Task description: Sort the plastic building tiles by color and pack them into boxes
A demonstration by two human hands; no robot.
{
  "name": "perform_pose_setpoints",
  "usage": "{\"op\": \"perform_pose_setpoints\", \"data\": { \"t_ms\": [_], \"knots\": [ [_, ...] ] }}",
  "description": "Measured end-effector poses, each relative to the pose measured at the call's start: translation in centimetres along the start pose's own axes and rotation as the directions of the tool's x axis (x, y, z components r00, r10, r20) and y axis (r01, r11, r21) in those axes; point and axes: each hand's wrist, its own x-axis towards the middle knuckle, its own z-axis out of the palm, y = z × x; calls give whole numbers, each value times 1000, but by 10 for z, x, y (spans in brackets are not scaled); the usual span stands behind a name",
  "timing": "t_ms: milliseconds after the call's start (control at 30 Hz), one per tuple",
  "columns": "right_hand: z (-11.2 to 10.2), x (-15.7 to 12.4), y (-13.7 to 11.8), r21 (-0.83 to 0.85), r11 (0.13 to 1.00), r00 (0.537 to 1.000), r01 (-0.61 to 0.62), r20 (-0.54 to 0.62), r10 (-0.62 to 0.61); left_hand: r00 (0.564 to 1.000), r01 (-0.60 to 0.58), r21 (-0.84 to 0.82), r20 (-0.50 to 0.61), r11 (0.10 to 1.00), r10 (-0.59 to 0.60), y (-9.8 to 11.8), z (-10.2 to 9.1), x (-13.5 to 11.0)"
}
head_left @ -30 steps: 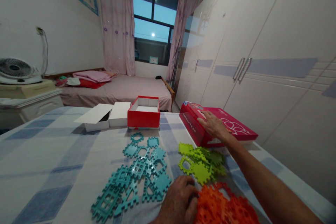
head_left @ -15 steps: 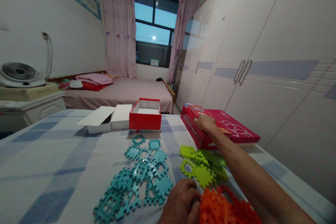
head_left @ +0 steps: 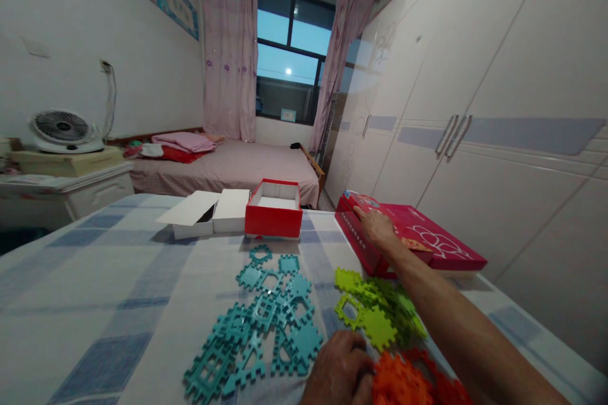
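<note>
On a blue-&-white checked tablecloth [head_left: 118, 304], w/ a pink-sheeted bed [head_left: 242, 168] beyond & a glossy white wardrobe [head_left: 498, 215] to R, lie toothed plastic pcs. Teal pcs [head_left: 306, 338] spread in a loose trail, some solid, some w/ window-like cutouts; lime pcs [head_left: 380, 327] overlap; orange pcs [head_left: 399, 380] heaped nearest. Far side: white card boxes [head_left: 232, 209] beside an open-topped red box [head_left: 273, 221]. R of these, a shiny printed carton [head_left: 363, 250] adjoins a flat magenta box [head_left: 441, 240]. L hand [head_left: 338, 367], fingers curled, sits btwn teal & orange pcs, right by the orange; can't tell if it holds any. R hand [head_left: 377, 228] rests atop the carton, index finger extended; grip unclear. R forearm crosses nr lime pcs.
</note>
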Motion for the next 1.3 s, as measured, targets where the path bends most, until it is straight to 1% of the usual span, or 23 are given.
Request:
{"op": "perform_pose_setpoints", "data": {
  "t_ms": [100, 233, 333, 400, 467, 533, 600, 667, 733, 800, 867, 933, 967, 1033, 1100, 1133, 1200, 1267, 1300],
  "knots": [
    [2, -3, 0, -40, 999, 999, -13, 48, 15, 1000, 6, 4, 12, 1000, -6, 0, 1, 1],
    [6, -4, 3, -3, 997, 994, 78, 79, -78, 1000, 13, 6, 7, 1000, -13, 0, 1, 1],
    [6, -6, 2, 30, 994, 993, 110, 36, -111, 1000, 25, 11, 9, 1000, -25, 0, 3, 1],
    [4, -7, -5, 56, 989, 990, 136, -39, -134, 999, 51, 18, 19, 999, -51, 1, 3, 2],
    [-1, -9, -20, 92, 977, 976, 195, -120, -183, 997, 72, 21, 38, 997, -73, 2, 4, 3],
    [-6, -10, -45, 158, 944, 951, 288, -159, -264, 995, 83, 17, 51, 996, -83, 4, 4, 3],
    [-11, -11, -76, 235, 888, 918, 395, -149, -369, 995, 95, 4, 39, 995, -95, 4, 5, 2],
    [-14, -12, -109, 306, 833, 886, 462, -125, -446, 993, 117, -11, 22, 993, -117, 4, 7, 1],
    [-13, -11, -137, 342, 821, 885, 457, -86, -457, 989, 144, -21, 28, 989, -144, 3, 8, 0],
    [-9, -8, -156, 358, 839, 905, 410, -44, -423, 985, 169, -26, 47, 985, -168, 2, 10, 1],
    [-5, -4, -168, 364, 861, 929, 354, -33, -368, 982, 174, -34, 75, 984, -171, 1, 10, 3],
    [-6, 0, -172, 374, 881, 955, 290, -49, -293, 982, 163, -40, 101, 986, -158, 2, 8, 4],
    [-9, 2, -171, 382, 887, 965, 260, -65, -254, 982, 158, -41, 109, 987, -153, 3, 6, 5],
    [-23, 3, -164, 399, 891, 976, 215, -104, -189, 982, 165, -36, 97, 986, -161, 7, 2, 5],
    [-44, -2, -146, 415, 890, 980, 188, -145, -139, 981, 181, -35, 79, 983, -178, 13, -4, 5],
    [-57, -8, -133, 437, 882, 979, 176, -173, -110, 980, 189, -38, 75, 981, -185, 16, -7, 5],
    [-82, -27, -97, 505, 850, 969, 150, -247, -24, 975, 211, -41, 76, 977, -207, 22, -12, 5],
    [-105, -59, -54, 567, 814, 943, 122, -323, 84, 972, 222, -38, 82, 974, -218, 24, -15, 5],
    [-115, -80, -31, 566, 819, 921, 99, -363, 139, 972, 220, -38, 88, 975, -216, 25, -16, 5]
  ]
}}
